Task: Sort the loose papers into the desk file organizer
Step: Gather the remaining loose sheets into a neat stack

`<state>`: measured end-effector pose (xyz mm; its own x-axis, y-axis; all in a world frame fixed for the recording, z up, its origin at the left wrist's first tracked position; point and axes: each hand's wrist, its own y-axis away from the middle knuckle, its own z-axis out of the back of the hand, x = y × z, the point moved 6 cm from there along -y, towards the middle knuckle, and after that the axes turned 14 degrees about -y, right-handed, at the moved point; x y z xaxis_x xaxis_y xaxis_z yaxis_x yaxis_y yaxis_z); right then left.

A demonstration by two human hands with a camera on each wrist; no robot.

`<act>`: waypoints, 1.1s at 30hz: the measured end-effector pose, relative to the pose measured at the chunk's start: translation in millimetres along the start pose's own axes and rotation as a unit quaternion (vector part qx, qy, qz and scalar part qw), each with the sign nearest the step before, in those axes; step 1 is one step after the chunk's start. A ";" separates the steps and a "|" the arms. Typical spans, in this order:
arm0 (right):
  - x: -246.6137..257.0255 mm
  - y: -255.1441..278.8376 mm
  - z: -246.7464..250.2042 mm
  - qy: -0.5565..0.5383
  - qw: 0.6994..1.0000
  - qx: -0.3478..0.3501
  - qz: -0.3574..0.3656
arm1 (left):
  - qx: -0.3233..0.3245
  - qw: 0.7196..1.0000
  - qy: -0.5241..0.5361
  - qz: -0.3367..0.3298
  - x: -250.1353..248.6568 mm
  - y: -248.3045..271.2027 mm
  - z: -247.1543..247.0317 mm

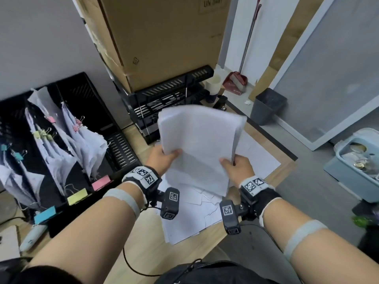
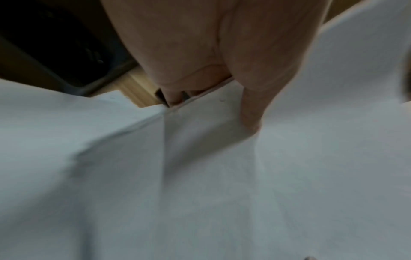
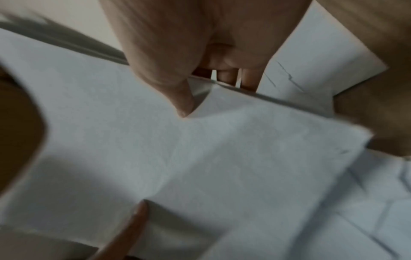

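A stack of papers [image 1: 200, 146] is held up above the wooden desk [image 1: 147, 251], gripped at its near edge by both hands. The left hand [image 1: 162, 158] clamps the stack's left side, thumb on top and fingers underneath; the right hand [image 1: 238, 166] pinches its right side the same way. Below the stack, more loose sheets [image 1: 190, 218] lie spread on the desk. Left of the stack stands the black file organizer [image 1: 67, 128], its slots holding clipped bundles of paper (pink, yellow and blue labels run along its front edge). Behind the stack sits a black tray rack [image 1: 164, 99], with a large cardboard box [image 1: 162, 37] resting on it.
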<state>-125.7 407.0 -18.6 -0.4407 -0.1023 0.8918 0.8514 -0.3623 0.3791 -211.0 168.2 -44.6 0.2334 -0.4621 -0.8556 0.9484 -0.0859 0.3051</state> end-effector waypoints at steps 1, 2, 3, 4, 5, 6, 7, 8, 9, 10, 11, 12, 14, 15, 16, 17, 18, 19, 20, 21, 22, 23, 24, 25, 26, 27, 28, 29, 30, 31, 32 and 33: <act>2.2 -7.2 3.6 -0.014 1.000 -0.012 0.006 | 0.001 1.000 -0.010 -0.010 -11.2 -6.8 0.1; 0.3 -14.2 5.5 -0.027 0.999 -0.022 0.001 | 0.000 0.999 -0.027 -0.024 -21.0 -15.6 -0.1; -3.7 -21.1 6.9 -0.051 0.998 -0.029 -0.007 | -0.003 0.997 -0.058 -0.041 -30.6 -24.1 -1.4; -13.8 -28.1 7.1 -0.075 0.996 -0.040 -0.031 | -0.002 0.994 -0.096 -0.053 -37.1 -33.1 -4.2; -24.0 -34.4 7.3 -0.097 0.993 -0.045 -0.051 | 0.002 0.990 -0.129 -0.053 -40.7 -40.1 -8.3; -37.6 -40.3 5.7 -0.094 0.991 -0.048 -0.082 | 0.014 0.987 -0.154 -0.043 -39.9 -47.4 -14.2; -49.5 -44.2 4.1 -0.072 0.990 -0.043 -0.113 | 0.037 0.984 -0.171 -0.032 -36.8 -53.4 -22.8; -62.4 -48.4 3.0 -0.037 0.988 -0.039 -0.146 | 0.070 0.980 -0.187 -0.014 -29.0 -59.1 -34.1; -75.5 -51.8 2.3 0.000 0.983 -0.032 -0.180 | 0.106 0.974 -0.200 0.003 -19.9 -63.2 -45.9; -82.8 -52.3 2.4 0.034 0.978 -0.025 -0.205 | 0.140 0.967 -0.210 0.022 -7.5 -68.8 -57.0; -91.3 -55.0 2.3 0.065 0.973 -0.017 -0.223 | 0.165 0.960 -0.224 0.039 2.8 -72.2 -65.6; -97.7 -58.7 2.6 0.079 0.970 -0.016 -0.228 | 0.178 0.949 -0.253 0.055 14.5 -76.8 -71.2; -99.2 -61.3 3.7 0.061 0.972 -0.026 -0.226 | 0.176 0.920 -0.344 0.070 31.5 -85.0 -75.4; -98.5 -62.5 4.3 0.040 0.974 -0.034 -0.221 | 0.164 0.909 -0.377 0.074 35.0 -87.4 -75.1; -99.2 -64.8 4.3 0.024 0.975 -0.040 -0.215 | 0.146 0.904 -0.395 0.079 38.1 -90.2 -74.8; -97.8 -66.5 3.3 0.010 0.978 -0.040 -0.205 | 0.131 0.905 -0.397 0.083 39.9 -92.5 -74.8; -97.0 -68.0 2.3 0.002 0.978 -0.046 -0.202 | 0.122 0.910 -0.386 0.088 41.7 -94.8 -75.3; -97.0 -69.0 1.8 -0.008 0.977 -0.057 -0.207 | 0.117 0.920 -0.362 0.091 41.1 -95.9 -75.5; -98.1 -70.5 1.9 -0.027 0.973 -0.071 -0.218 | 0.119 0.928 -0.339 0.100 42.3 -98.1 -76.5; -98.4 -71.3 1.8 -0.046 0.970 -0.084 -0.225 | 0.124 0.933 -0.321 0.103 42.4 -98.6 -77.6; -97.8 -72.3 1.8 -0.066 0.966 -0.094 -0.232 | 0.127 0.934 -0.318 0.103 42.3 -99.1 -78.3; -98.3 -74.0 2.3 -0.081 0.961 -0.104 -0.241 | 0.128 0.935 -0.317 0.097 40.9 -99.1 -78.1; -99.8 -76.2 2.4 -0.096 0.956 -0.114 -0.254 | 0.130 0.933 -0.321 0.093 41.0 -99.8 -77.9; -100.7 -78.8 2.8 -0.105 0.951 -0.124 -0.263 | 0.132 0.932 -0.326 0.087 40.7 -99.5 -77.8; -101.7 -81.4 2.8 -0.105 0.950 -0.123 -0.267 | 0.134 0.930 -0.331 0.083 40.7 -98.5 -78.0; -103.4 -84.6 1.1 -0.090 0.952 -0.110 -0.270 | 0.137 0.931 -0.329 0.077 39.9 -96.3 -77.6; -103.4 -86.4 -0.9 -0.062 0.955 -0.088 -0.277 | 0.141 0.933 -0.324 0.075 40.6 -94.8 -77.8; -102.7 -86.9 -2.2 -0.033 0.956 -0.066 -0.283 | 0.144 0.936 -0.315 0.071 41.8 -92.9 -77.8; -100.9 -87.2 -2.4 -0.008 0.956 -0.045 -0.291 | 0.147 0.938 -0.307 0.071 43.7 -90.6 -77.7; -101.1 -87.9 -1.7 0.007 0.955 -0.029 -0.296 | 0.147 0.942 -0.295 0.070 44.8 -87.8 -77.3; -99.0 -86.8 -0.6 0.015 0.955 -0.017 -0.297 | 0.147 0.945 -0.282 0.077 47.3 -85.6 -75.8; -98.8 -86.2 0.8 0.017 0.957 -0.008 -0.289 | 0.143 0.949 -0.270 0.082 49.5 -83.8 -73.6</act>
<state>-155.3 449.1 -139.2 -0.8463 0.0901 0.5251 0.4577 -0.3816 0.8031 -263.1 217.5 -143.3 0.1550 -0.8679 -0.4719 0.7935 -0.1752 0.5828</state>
